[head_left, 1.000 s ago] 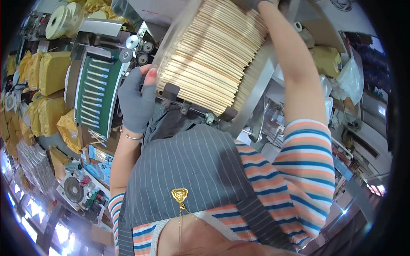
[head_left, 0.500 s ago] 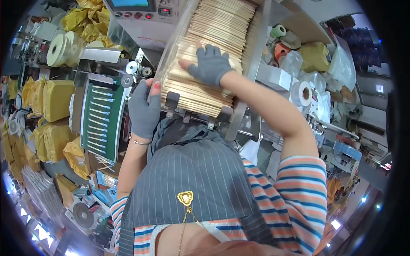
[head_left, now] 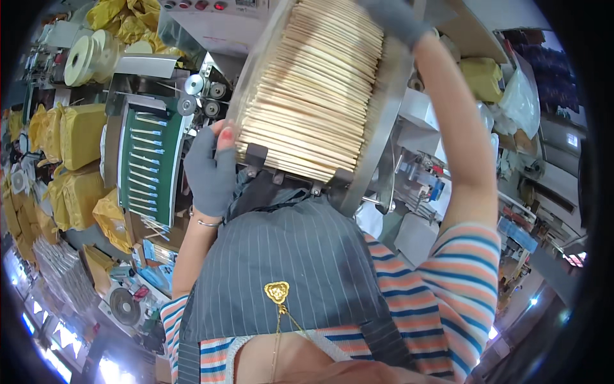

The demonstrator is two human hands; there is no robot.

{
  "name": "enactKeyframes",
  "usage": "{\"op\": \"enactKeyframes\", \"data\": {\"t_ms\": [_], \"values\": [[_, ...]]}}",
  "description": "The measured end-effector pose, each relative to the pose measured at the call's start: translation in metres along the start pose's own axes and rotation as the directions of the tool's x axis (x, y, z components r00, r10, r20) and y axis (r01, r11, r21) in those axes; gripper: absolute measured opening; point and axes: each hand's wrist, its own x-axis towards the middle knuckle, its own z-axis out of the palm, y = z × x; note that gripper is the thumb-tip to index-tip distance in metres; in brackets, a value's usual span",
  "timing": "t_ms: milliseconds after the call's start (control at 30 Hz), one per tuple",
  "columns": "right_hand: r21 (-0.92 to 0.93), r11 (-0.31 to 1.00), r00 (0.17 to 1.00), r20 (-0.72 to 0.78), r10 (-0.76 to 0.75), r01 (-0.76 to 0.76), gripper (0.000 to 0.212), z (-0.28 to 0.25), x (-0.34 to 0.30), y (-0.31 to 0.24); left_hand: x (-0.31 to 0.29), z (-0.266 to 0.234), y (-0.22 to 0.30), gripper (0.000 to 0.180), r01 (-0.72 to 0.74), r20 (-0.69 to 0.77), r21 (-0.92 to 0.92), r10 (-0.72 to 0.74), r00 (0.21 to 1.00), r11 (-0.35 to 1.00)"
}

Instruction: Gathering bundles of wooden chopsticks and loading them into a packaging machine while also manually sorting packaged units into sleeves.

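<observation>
A metal hopper with a clear left wall holds a deep stack of pale wooden sticks, which look like chopsticks laid crosswise. My left hand, in a grey fingerless glove, rests against the hopper's near left corner. Its thumb and fingers are extended and apart, beside a dark bracket. At the far right end of the hopper is my right hand, gloved alike and smeared by motion. Its fingers run toward the top edge, so whether they hold anything is hidden.
Left of the hopper, a green conveyor belt carries several thin wrapped sticks in a row. Metal rollers sit between belt and hopper. A control panel stands beyond. Yellow sacks are piled at the left, a clear bag at the right.
My right hand has left the middle of the stick stack and moved far and right, uncovering the sticks. My left hand stays near the hopper's corner.
</observation>
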Motion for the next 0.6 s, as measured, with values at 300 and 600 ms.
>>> {"op": "enactKeyframes", "data": {"t_ms": [300,600], "values": [[0.28,0.828,0.86,-0.018,0.51,-0.486,0.066,0.014,0.119,0.07,0.006,-0.004,-0.004,0.023,0.149,-0.029,0.081,-0.147,0.989,0.985],[0.251,0.74,0.781,0.189,0.594,-0.624,0.08,0.035,0.148,0.023,0.019,-0.005,-0.008,0.021,0.16,-0.023,0.097,-0.158,0.987,0.982]]}}
